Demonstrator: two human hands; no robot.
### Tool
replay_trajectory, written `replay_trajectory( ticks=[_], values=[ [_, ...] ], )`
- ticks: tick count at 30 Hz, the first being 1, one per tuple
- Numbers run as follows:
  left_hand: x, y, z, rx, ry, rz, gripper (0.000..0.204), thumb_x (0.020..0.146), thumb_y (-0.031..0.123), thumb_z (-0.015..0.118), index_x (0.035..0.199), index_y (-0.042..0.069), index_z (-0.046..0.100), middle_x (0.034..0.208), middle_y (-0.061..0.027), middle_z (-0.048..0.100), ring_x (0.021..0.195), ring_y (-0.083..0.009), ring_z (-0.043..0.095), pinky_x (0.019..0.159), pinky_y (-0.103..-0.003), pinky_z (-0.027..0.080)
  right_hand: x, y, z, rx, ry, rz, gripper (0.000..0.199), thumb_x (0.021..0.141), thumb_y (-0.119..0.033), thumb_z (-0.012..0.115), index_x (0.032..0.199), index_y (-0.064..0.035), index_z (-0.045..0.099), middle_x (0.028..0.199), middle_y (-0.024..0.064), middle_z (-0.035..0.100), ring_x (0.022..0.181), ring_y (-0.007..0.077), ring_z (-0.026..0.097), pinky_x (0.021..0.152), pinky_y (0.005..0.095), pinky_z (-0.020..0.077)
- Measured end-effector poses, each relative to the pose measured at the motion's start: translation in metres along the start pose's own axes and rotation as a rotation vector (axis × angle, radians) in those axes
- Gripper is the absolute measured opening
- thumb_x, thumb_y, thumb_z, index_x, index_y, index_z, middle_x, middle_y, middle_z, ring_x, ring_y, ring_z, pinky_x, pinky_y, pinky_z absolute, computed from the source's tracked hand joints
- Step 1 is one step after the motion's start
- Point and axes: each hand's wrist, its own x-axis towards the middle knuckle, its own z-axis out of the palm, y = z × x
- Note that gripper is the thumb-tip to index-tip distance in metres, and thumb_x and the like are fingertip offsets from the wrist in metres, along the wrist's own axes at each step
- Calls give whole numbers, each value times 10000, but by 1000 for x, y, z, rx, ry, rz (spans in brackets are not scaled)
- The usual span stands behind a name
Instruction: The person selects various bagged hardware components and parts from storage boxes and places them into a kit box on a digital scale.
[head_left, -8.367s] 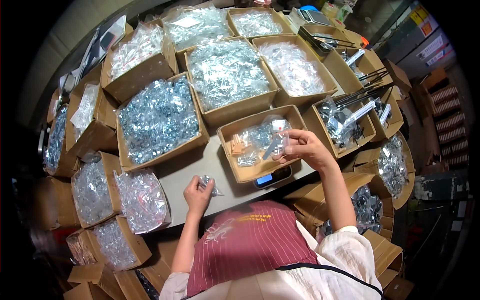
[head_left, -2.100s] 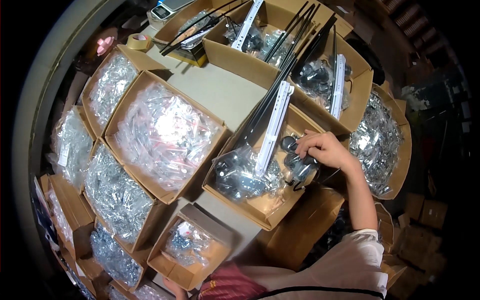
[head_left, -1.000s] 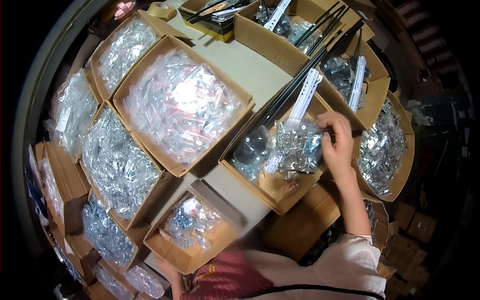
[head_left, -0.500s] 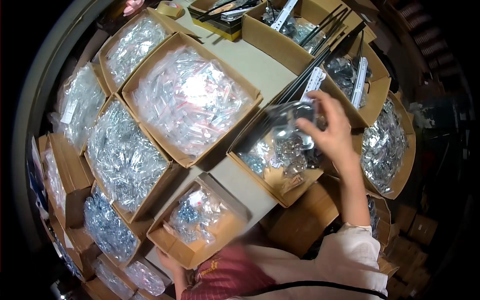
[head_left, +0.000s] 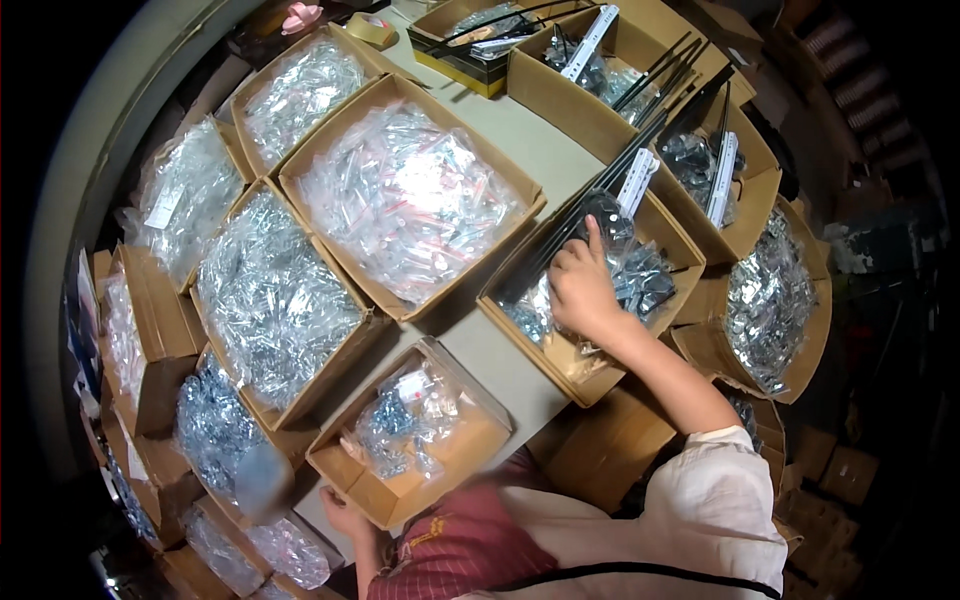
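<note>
Two hands at work over a desk (head_left: 520,140) crowded with cardboard boxes. Right hand (head_left: 582,290) down inside an open box (head_left: 560,355) of small clear bags of dark metal parts, palm over the heap, index finger stretched up against a bulging clear bag (head_left: 610,222) at the far end of that box; other fingers curled loosely onto the bags beneath, not visibly clamped on any one of them. Long black rods (head_left: 640,135) slanting across the same box and the next one behind it, with a white label strip (head_left: 637,182) just beside the fingertip. Left hand (head_left: 340,512) low at the near edge, gripping the corner of a smaller box (head_left: 455,455) with a few bags of silvery hardware in it; fingers hidden under the cardboard, so cannot tell how tightly closed. Large box (head_left: 330,140) of clear packets with red-marked seams at centre, well apart from both hands. More boxes of shiny bagged parts (head_left: 270,300) ranged to the left. Roll of tape (head_left: 372,28) at the far edge. Pale sleeve (head_left: 715,500) and red patterned apron (head_left: 460,545) at bottom.
</note>
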Motion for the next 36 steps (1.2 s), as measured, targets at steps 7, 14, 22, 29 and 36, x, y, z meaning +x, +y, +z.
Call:
replay_trajectory(
  ticks=[7,14,22,29,36],
  values=[
    [1,-16,-3,-72,17,49,296,822,243,732,857,75,491,719,2,431,683,-132,412,610,-280,391,-16,6,-60,1116,220,185,74,809,-84,720,819,-46,658,909,21,675,931,162,605,871,308,453],
    [1,-30,-1,-71,64,70,256,783,227,709,856,81,512,677,-2,457,636,-133,434,589,-289,396,-32,-23,-126,1396,206,356,63,882,-21,688,913,-20,633,826,-56,579,716,-1,489,627,170,381],
    [2,-37,1,-129,59,123,173,849,203,651,856,78,532,657,2,501,609,-114,454,578,-286,404,-52,-34,-127,1256,409,227,94,875,4,670,944,-27,615,828,-42,581,721,10,498,622,167,385],
    [-1,-43,-3,-176,40,149,213,894,220,685,863,63,545,665,-6,531,615,-110,484,582,-287,420,-53,-27,-117,1397,530,396,191,856,60,646,1023,-14,590,934,-5,573,782,53,542,702,184,458],
    [0,-45,-3,-214,18,167,182,898,181,678,873,57,546,694,-17,557,620,-108,503,581,-283,431,-44,-21,-80,1388,623,358,216,840,97,610,1035,5,595,1054,52,580,919,127,647,783,232,517]
  ],
)
